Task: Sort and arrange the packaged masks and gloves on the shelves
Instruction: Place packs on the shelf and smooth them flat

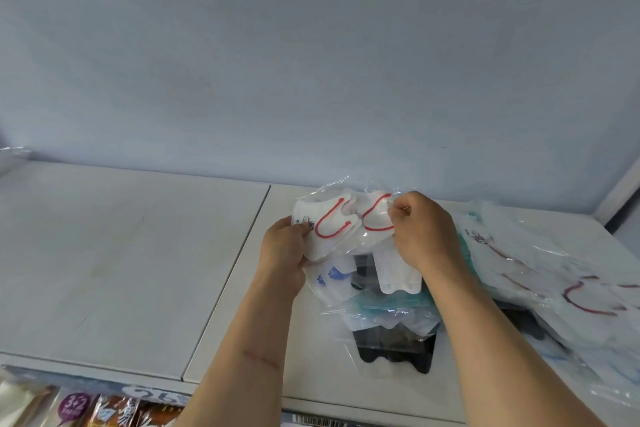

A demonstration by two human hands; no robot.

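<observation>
Two hands hold a clear packet of white masks above a pale shelf.
The shelf [131, 253] carries a heap of packaged masks [554, 281] at right and a black mask packet [394, 347] nearer. Above these, the left hand [284, 253] grips the mask packet [339, 222] with red ear loops; the right hand [422, 229] pinches its top edge.

Packets [571, 291] at right — blurred, cut off.
</observation>
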